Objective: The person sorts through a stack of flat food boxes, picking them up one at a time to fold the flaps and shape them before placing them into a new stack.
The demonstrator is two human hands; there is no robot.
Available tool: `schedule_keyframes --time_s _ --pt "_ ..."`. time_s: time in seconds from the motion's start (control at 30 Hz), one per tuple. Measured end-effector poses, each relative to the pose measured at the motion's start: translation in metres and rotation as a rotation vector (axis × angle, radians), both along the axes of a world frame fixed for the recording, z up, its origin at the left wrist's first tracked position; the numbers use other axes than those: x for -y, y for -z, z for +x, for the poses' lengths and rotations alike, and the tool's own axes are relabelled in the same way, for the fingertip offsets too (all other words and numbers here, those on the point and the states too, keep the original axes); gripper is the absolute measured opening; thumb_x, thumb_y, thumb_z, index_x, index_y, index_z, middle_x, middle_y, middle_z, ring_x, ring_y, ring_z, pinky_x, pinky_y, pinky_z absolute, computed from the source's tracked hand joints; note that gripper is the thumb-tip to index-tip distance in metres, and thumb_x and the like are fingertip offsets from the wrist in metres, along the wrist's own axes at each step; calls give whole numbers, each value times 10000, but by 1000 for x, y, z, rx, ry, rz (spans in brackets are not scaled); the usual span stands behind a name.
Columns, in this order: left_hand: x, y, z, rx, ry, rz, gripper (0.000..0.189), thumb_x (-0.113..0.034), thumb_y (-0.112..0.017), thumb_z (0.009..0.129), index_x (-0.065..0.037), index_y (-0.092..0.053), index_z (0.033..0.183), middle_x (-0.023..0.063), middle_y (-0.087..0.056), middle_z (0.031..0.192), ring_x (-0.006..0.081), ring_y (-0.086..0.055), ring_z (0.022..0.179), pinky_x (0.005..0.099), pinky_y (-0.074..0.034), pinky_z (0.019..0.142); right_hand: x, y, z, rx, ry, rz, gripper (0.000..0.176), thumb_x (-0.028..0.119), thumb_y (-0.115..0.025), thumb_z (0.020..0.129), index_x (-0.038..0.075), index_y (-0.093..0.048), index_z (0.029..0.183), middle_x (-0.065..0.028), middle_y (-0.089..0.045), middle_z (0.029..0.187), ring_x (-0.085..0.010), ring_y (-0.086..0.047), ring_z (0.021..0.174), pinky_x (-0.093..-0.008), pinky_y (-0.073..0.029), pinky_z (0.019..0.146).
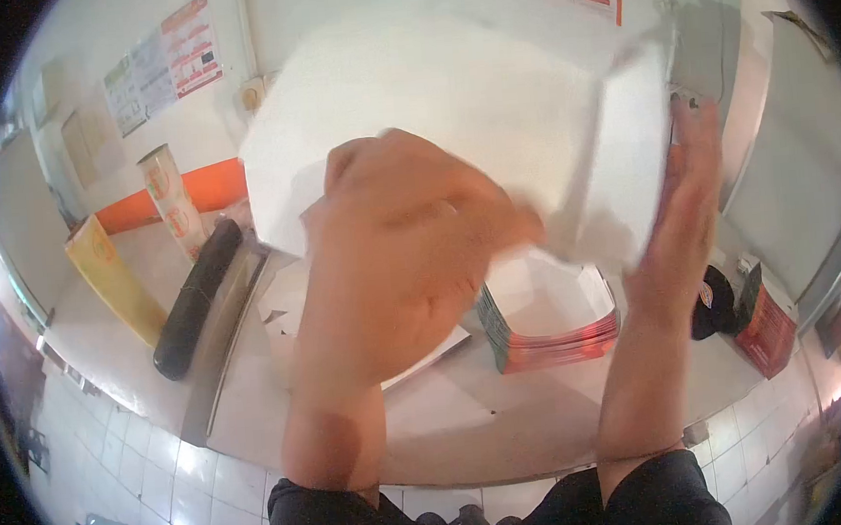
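Note:
A large white cardboard box piece (pixel 448 95) is raised in front of me, with a folded side panel (pixel 631 140) standing up on its right. My left hand (pixel 409 234) is closed at the cardboard's near edge, its fingers curled and somewhat blurred. What lies inside that grip is partly hidden. My right hand (pixel 684 195) holds the side panel from outside, fingers pointing up and pressed along it. Below and between my hands sits a stack of nested cardboard trays (pixel 553 341), white inside with red and green printed outsides.
On the white table (pixel 491 433), a dark wrapped roll (pixel 199 297), a yellow packet (pixel 114 279) and a printed paper tube (pixel 172 202) lie to the left. A black round object (pixel 711 301) and a red box (pixel 768 326) are at the right. Posters hang behind.

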State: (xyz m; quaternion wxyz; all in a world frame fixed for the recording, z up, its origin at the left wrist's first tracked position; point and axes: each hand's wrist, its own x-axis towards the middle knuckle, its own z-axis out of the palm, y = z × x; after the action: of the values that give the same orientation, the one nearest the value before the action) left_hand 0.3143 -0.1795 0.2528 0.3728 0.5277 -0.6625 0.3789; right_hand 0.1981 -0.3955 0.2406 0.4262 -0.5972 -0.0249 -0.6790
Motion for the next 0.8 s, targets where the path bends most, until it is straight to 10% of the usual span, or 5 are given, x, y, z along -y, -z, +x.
schedule_keyframes --time_s 0.13,0.23,0.33,0.4,0.8 --pt "-2 4 -5 153 -117 268 399 -231 -845 741 -120 -780 1119 49 -753 1192 293 -712 1057 480 -507 1023 36 -3 -9 -16 -314 487 600 302 -607 1108 21 -434 1609 -181 -591 1520 -319 -636 1309 -425 -473 1137" --pt "19 13 -4 -284 99 132 548 -307 -834 807 -70 -707 1285 93 -739 1288 306 -716 1164 494 -533 1050 24 -3 -1 227 -199 403 505 257 -589 1112 12 -523 1548 -192 -638 1454 -333 -671 1256 -439 -496 1117" --pt "36 34 29 -917 921 60 596 -396 -725 967 -18 -603 1411 144 -716 1349 316 -707 1220 491 -565 1039 25 6 -1 102 -63 -388 396 270 -594 1102 35 -664 1412 -206 -648 1418 -350 -665 1257 -447 -520 1081" --pt "35 35 21 -1207 1014 -92 477 -432 -502 1115 -30 -602 1352 144 -730 1258 274 -734 1122 420 -603 955 10 6 -2 63 -74 -772 378 339 -601 1099 57 -782 1275 -216 -643 1403 -360 -656 1251 -453 -531 1051" --pt "39 22 -19 -1263 712 -234 221 -256 -538 1115 -53 -587 1191 74 -700 1058 163 -724 920 318 -624 769 -19 18 4 -273 279 -855 505 557 -686 1006 129 -819 1238 -181 -635 1311 -345 -634 1179 -455 -529 995"
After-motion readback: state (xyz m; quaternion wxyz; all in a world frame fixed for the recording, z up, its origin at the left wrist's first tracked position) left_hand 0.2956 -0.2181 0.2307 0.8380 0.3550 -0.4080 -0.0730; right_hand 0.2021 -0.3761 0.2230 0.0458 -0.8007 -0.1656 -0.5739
